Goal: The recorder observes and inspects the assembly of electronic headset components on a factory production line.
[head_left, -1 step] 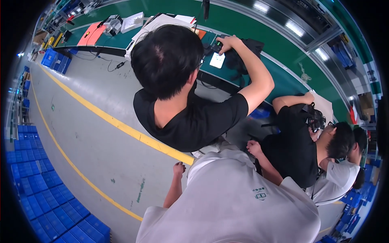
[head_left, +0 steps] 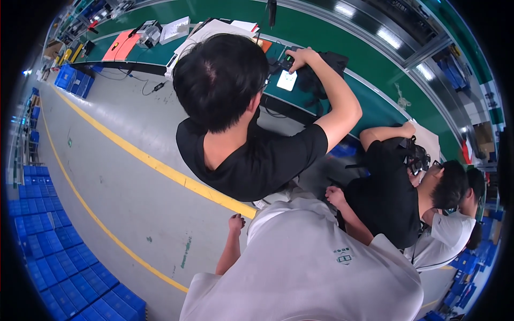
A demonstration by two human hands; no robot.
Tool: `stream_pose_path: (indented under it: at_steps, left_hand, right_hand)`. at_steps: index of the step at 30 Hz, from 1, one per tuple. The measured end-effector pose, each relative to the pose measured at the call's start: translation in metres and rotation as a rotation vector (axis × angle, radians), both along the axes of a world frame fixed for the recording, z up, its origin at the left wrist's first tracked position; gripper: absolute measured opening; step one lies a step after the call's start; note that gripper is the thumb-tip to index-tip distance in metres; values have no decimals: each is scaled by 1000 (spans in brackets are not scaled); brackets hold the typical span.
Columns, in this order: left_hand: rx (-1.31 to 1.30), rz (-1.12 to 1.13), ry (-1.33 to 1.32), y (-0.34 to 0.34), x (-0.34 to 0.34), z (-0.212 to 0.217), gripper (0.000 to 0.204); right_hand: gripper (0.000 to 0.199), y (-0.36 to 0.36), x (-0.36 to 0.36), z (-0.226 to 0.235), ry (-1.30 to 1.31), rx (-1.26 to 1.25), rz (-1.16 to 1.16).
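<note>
My left hand (head_left: 236, 222) hangs low at my left side, over the grey floor by a yellow line. Its fingers are curled in, and no object shows in it. My right hand (head_left: 335, 197) is held in front of my white shirt (head_left: 310, 262), its fingers also curled, with nothing visible in them. It is nearest to the back of a person in black (head_left: 388, 198) on the right. Directly ahead, another person in black (head_left: 246, 160) leans over the bench, one hand on a small black device (head_left: 289, 58) with a green-lit display.
A green-topped bench (head_left: 369, 107) runs across the far side, bearing a white card (head_left: 287, 79), papers and an orange sheet (head_left: 121, 45). Stacked blue bins (head_left: 64, 257) stand at the left. Cables (head_left: 144, 80) trail below the bench. A further person in white (head_left: 447, 235) is at the right.
</note>
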State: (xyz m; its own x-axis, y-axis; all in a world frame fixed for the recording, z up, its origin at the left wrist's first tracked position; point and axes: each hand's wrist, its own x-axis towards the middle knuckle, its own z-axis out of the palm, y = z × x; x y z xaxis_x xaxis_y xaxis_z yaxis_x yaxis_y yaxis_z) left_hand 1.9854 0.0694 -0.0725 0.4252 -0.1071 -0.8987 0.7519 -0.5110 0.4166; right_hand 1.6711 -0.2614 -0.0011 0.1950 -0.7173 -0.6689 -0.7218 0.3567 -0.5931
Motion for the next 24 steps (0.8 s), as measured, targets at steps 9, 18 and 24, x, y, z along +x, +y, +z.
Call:
stream_pose_path:
  at_steps: [9, 18, 24]
  left_hand:
    - [25, -39, -25, -6, 4, 7, 27]
    - [5, -46, -7, -4, 5, 7, 26]
    - [49, -81, -27, -10, -1, 8, 26]
  right_hand:
    - [27, 0, -2, -6, 14, -10, 30]
    - [20, 6, -48, -50, 216, -124, 200]
    - [19, 2, -51, -60, 230, -184, 240]
